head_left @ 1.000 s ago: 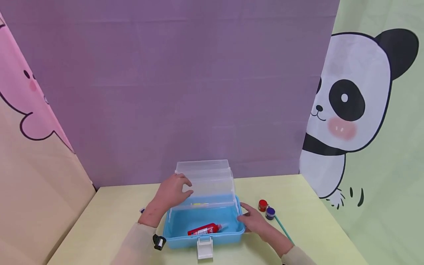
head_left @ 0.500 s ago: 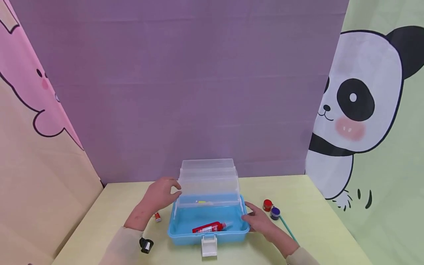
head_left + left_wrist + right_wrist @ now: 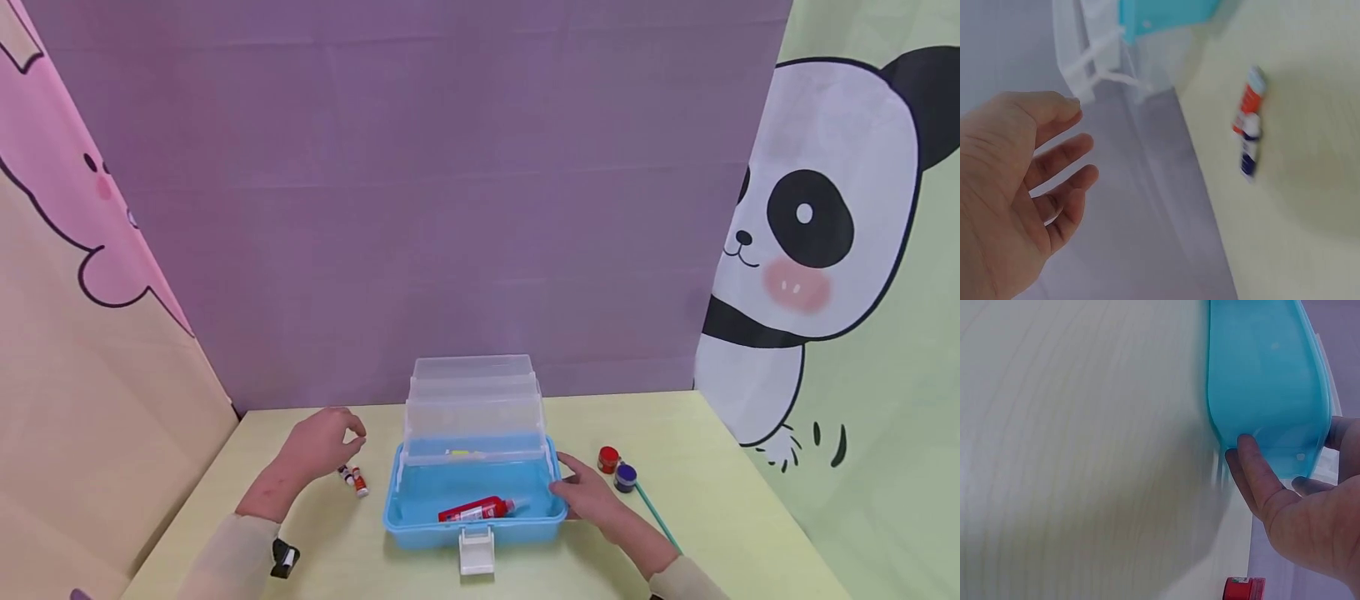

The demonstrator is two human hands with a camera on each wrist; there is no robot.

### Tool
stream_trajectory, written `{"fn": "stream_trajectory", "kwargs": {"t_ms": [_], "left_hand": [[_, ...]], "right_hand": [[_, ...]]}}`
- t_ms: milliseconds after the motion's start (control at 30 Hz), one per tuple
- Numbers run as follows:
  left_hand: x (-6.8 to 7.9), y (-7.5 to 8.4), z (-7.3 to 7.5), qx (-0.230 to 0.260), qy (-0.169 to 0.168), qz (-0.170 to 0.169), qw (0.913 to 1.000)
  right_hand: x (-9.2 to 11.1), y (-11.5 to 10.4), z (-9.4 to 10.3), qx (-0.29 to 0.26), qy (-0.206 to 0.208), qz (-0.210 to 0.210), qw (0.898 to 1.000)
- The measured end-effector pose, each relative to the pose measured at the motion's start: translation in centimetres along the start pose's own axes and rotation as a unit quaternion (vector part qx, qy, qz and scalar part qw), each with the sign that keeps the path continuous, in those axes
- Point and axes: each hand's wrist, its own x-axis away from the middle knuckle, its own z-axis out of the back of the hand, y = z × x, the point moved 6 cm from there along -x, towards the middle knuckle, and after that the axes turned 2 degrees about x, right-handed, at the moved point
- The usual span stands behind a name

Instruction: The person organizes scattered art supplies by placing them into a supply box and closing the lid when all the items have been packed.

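A light-blue storage box (image 3: pixel 405 535) stands on the table with its clear lid and trays (image 3: pixel 472 392) raised at the back. My right hand (image 3: pixel 596 500) holds its right side, thumb at the rim and fingers against the outer wall (image 3: pixel 1260 394). In the box lies a red squeeze bottle (image 3: pixel 477 509) with a clear tip. Left of the box, my left hand (image 3: pixel 318 446) is in the air, fingers loosely bent with nothing between them. Below it on the table lie a red-and-white small tube (image 3: pixel 1250 100) and a dark-blue-and-white one (image 3: pixel 1249 152), end to end.
Right of the box stand a red-capped paint jar (image 3: pixel 608 459) and a dark-blue one (image 3: pixel 625 477). A thin teal stick (image 3: pixel 658 518) lies beside them. A small yellow item (image 3: pixel 459 453) shows through a clear tray. A purple cloth (image 3: pixel 450 208) hangs behind the table.
My left hand has moved left, away from the raised lid, uncovering the two small tubes. My right hand stays on the box's right side. The view has shifted slightly.
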Motion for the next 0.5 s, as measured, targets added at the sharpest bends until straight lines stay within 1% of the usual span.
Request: {"fn": "stream_trajectory", "kwargs": {"t_ms": [133,333,500], "left_hand": [[0.5,-1.6,-0.5,0.000,-0.012,-0.007,0.9999],[1.1,-3.4,-1.4,0.035,-0.029,-0.013,0.9989],[1.3,-4.8,-2.3,0.033,-0.044,-0.017,0.9983]], "right_hand": [[0.0,-0.1,0.1,0.000,0.001,0.002,1.000],[0.3,-0.3,0.3,0.002,0.004,-0.005,1.000],[0.4,-0.5,0.2,-0.001,0.008,-0.008,1.000]]}}
